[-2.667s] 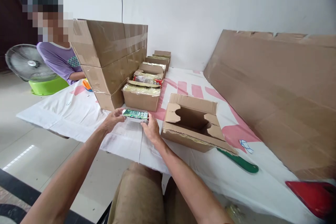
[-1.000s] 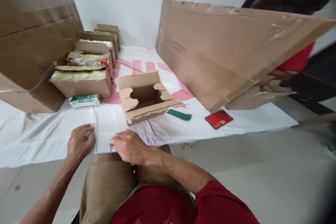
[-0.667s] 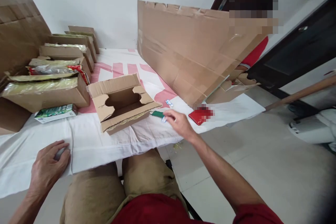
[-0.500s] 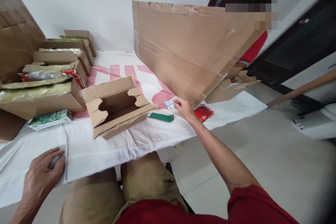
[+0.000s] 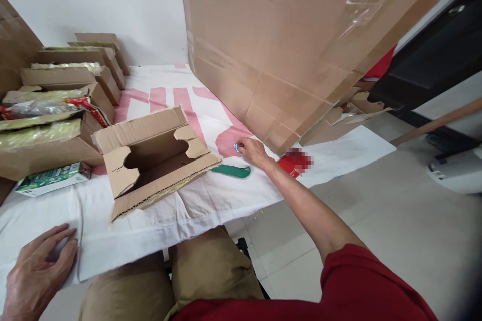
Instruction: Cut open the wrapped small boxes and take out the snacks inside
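My right hand [image 5: 253, 151] is closed in a pinch on a small crumpled blue-and-white wrapper [image 5: 237, 148], just above the cloth or touching it; I cannot tell which. Close below lies a green box cutter [image 5: 232, 171], its front end by the corner of an open cardboard box [image 5: 141, 129]. This box stands open side up, with torn notched flaps, and its visible inside is bare brown card. Near the table's front edge my left hand [image 5: 39, 267] rests on the white cloth [image 5: 100, 241], fingers stretched and holding nothing.
Several cardboard boxes [image 5: 45, 145] with plastic-wrapped contents line the left side, by a green-and-white carton [image 5: 54, 178]. A tall cardboard sheet [image 5: 278, 55] leans on the right. Beside its foot lies a red packet [image 5: 291, 166]. Behind it, another person's red sleeve [image 5: 381, 64] shows.
The wrapper looked larger and spread out before; now it is bunched at my right fingertips. My left hand still rests on the cloth. The view has shifted, moving the boxes left.
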`<act>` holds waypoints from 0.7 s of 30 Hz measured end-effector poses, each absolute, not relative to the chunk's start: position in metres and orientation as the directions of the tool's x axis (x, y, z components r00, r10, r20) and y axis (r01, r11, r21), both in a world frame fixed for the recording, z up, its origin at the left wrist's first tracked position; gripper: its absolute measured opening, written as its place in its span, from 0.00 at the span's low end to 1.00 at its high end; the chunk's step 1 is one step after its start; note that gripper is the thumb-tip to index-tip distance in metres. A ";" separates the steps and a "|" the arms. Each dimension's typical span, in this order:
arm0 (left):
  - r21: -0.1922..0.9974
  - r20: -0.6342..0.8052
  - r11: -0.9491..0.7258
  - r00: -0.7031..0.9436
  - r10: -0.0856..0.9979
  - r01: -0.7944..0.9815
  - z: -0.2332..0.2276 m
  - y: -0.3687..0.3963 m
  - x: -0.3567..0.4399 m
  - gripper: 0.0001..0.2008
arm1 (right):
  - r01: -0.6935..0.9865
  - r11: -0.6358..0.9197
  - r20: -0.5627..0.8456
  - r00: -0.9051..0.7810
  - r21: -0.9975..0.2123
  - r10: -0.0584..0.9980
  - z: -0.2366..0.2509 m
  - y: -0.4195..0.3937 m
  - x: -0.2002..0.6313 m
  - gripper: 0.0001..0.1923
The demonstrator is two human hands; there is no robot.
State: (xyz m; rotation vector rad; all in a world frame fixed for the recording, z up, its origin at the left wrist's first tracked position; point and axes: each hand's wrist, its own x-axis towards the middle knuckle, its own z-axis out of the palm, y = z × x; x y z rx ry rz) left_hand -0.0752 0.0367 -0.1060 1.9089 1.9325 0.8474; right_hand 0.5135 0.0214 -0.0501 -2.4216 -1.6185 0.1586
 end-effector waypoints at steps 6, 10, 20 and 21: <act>0.517 0.260 -0.134 -0.005 0.966 0.846 -0.102 0.037 -0.074 0.14 | 0.898 -0.380 0.061 0.402 -0.224 0.914 -0.044 0.022 0.511 0.11; 0.541 0.333 -0.167 -0.028 0.943 0.824 -0.088 0.030 -0.064 0.20 | 0.899 -0.320 0.170 0.380 -0.298 0.909 -0.025 0.014 0.507 0.12; 0.945 0.188 -0.223 0.161 0.969 0.239 -0.033 0.033 0.067 0.49 | 0.454 0.210 0.201 -0.067 -0.866 0.977 -0.008 0.001 0.417 0.47; 0.968 0.190 -0.217 0.195 0.962 0.126 -0.029 0.038 0.081 0.51 | 0.374 0.217 0.207 -0.066 -0.902 0.976 -0.007 0.005 0.408 0.45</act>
